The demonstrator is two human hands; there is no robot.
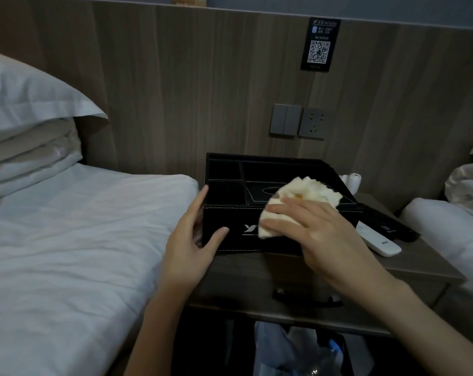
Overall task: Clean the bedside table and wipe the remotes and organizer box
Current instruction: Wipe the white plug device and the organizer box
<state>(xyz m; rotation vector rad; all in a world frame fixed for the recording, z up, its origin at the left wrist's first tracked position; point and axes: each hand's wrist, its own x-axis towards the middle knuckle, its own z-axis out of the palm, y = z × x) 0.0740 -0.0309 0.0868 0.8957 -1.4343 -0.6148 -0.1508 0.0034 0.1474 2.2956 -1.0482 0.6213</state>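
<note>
A black organizer box [230, 183] with several compartments stands on the wooden bedside table [409, 267]. My left hand [192, 240] grips its front left corner, thumb on the front face. My right hand [316, 229] presses a cream cloth [306, 191] over the box's front rim and top panel. To the right of the box lie a white remote [379, 244] and a black remote [387, 222], side by side on the table.
A bed with white sheets [80, 240] and stacked pillows [26, 131] is on the left, another bed [452, 229] on the right. Wall switches and a socket [300, 122] sit behind the box. A small white device [352, 181] stands behind the box. A bin with plastic bags [297, 351] is below the table.
</note>
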